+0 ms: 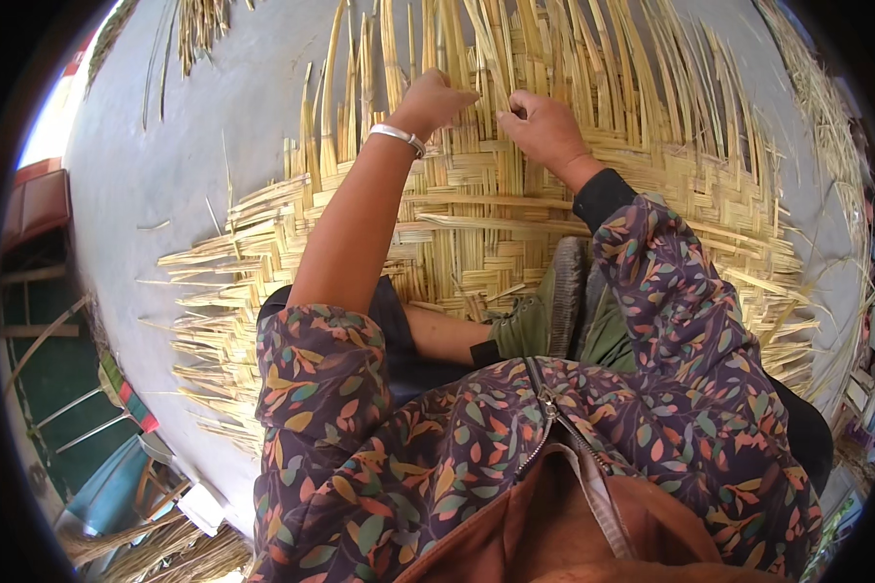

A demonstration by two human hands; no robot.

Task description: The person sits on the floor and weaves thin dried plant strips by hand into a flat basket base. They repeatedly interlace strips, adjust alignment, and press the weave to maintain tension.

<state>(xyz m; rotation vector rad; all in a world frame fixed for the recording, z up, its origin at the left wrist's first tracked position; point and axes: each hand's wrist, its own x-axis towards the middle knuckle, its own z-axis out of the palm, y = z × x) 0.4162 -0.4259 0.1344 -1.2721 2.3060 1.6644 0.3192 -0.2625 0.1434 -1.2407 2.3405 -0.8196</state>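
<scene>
A mat of flat, pale-yellow split cane strips point(651, 185) lies on the floor under and in front of me, plaited in its middle. Loose strip ends point(593, 58) fan out from its far edge. Over that far part, my left hand point(436, 102) is closed on cane strips, its fingertips turned to the right and partly hidden. Just right of it, my right hand point(546, 134) pinches a strip between thumb and forefinger; the exact hold is hard to see. A short gap separates the hands. A silvery bangle point(399, 139) circles my left wrist.
My folded leg and green shoe point(525, 328) rest on the mat's near part. Grey floor point(126, 223) surrounds it. More cane lies at the far left point(201, 24) and along the right edge point(826, 126). A dark red seat point(37, 206) stands at the left.
</scene>
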